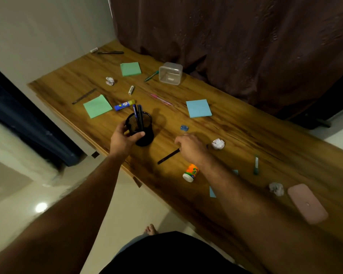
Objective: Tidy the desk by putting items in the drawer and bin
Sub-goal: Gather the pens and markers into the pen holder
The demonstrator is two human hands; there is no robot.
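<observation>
A black mesh pen cup [140,129] is gripped by the left hand [122,139] near the middle of the frame, fingers and thumb curled round its wall, with two dark pens standing in it. Just to the right, a black pen [167,156] lying on the desk [246,131] is being taken up at its upper end by the right hand [190,145]; the fingers are curled down over that end, so the exact pinch is hidden, but the pen appears to be held.

The step in hand is judged to be the gathering of loose pens into the cup. Neither a drawer nor a bin is seen in the frame.

Much is left scattered: a crumpled paper ball [218,143] just right of the right hand, another [110,80] at upper left and a third [276,188] at lower right; green sticky pads [97,106] [130,69]; a blue pad [198,108]; a glue stick [124,105]; an orange bottle [191,172] below the right wrist; a clear plastic box [170,73] near the curtain; a pink case [307,203] at the right edge.

The next move seems to call for the pen to be lifted, turned upright and dropped into the cup, which must be held steady. The task is judged to be at an early stage.
</observation>
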